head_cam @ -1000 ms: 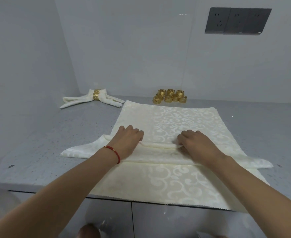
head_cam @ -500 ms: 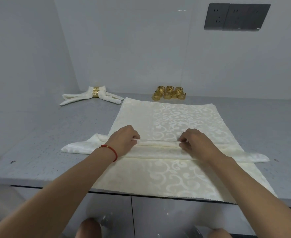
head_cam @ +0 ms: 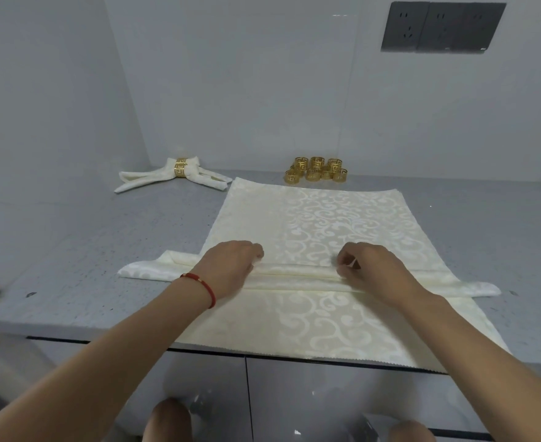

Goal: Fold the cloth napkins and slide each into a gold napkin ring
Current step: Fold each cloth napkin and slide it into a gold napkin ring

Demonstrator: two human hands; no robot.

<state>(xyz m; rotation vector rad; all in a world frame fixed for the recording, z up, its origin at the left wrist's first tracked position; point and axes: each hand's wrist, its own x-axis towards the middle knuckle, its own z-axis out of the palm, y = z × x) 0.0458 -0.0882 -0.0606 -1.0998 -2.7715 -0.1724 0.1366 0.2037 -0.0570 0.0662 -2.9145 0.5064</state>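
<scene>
Left hand point(head_cam: 230, 266) and right hand point(head_cam: 371, 269) pinch rolled napkin point(head_cam: 294, 275).

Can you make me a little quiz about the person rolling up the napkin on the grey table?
1. True or false: both the left hand and the right hand grip the cream rolled cloth napkin.
2. Where does the cluster of loose gold metal napkin rings sit? A) at the back of the grey speckled counter, by the wall B) on the rolled napkin C) on the floor
3. Fill in: the finished cream folded napkin in a gold ring lies at the back ____ of the counter.

Key: 1 true; 2 A; 3 left.
</scene>
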